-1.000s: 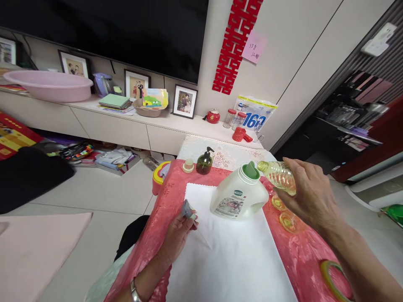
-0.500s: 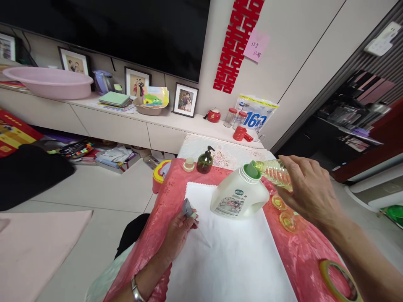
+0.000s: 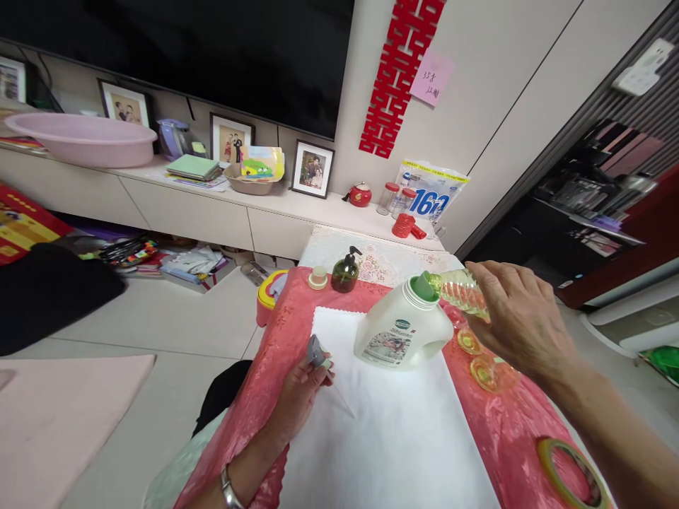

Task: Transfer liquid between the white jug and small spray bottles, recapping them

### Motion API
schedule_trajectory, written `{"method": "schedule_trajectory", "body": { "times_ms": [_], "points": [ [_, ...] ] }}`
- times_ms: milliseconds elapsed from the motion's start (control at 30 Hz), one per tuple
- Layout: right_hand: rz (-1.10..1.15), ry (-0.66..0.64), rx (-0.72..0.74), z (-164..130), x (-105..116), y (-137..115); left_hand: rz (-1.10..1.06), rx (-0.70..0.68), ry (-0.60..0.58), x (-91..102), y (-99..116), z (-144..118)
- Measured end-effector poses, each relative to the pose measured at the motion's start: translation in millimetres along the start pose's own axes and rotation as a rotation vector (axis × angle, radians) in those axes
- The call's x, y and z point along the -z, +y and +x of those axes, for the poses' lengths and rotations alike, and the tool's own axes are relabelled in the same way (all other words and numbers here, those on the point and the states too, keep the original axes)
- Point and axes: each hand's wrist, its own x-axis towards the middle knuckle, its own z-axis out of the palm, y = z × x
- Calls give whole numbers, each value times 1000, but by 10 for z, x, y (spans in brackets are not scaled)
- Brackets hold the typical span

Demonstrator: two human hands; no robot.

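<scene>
My right hand (image 3: pixel 523 318) is wrapped round a clear ribbed plastic bottle (image 3: pixel 460 290) tipped on its side. The bottle's neck rests at the green-rimmed mouth of a white detergent jug (image 3: pixel 403 329), which stands upright on the white cloth (image 3: pixel 382 438). My left hand (image 3: pixel 300 392) pinches a grey and pale green spray head (image 3: pixel 316 353), its thin clear tube pointing down over the cloth. Behind the jug is a dark green pump bottle (image 3: pixel 345 272) with a black pump. Left of that sits a pale cap (image 3: pixel 318 277).
Red plastic sheeting (image 3: pixel 249 417) covers the table. On its right side lie yellow translucent dishes (image 3: pixel 485 372) and a roll of tape (image 3: pixel 573 472). A low cabinet (image 3: pixel 191 219) behind holds a pink basin (image 3: pixel 85 141), framed photos, jars and a white bag (image 3: pixel 429 191).
Both hands stay almost in place. The clear bottle remains tipped at the jug's mouth, its position hardly altered.
</scene>
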Motion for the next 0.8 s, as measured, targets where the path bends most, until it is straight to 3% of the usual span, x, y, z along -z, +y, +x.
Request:
{"method": "schedule_trajectory", "body": {
  "times_ms": [800],
  "points": [
    [-51,-12,26,71,63,6,-10,7,11,-12,12,3]
  ]
}}
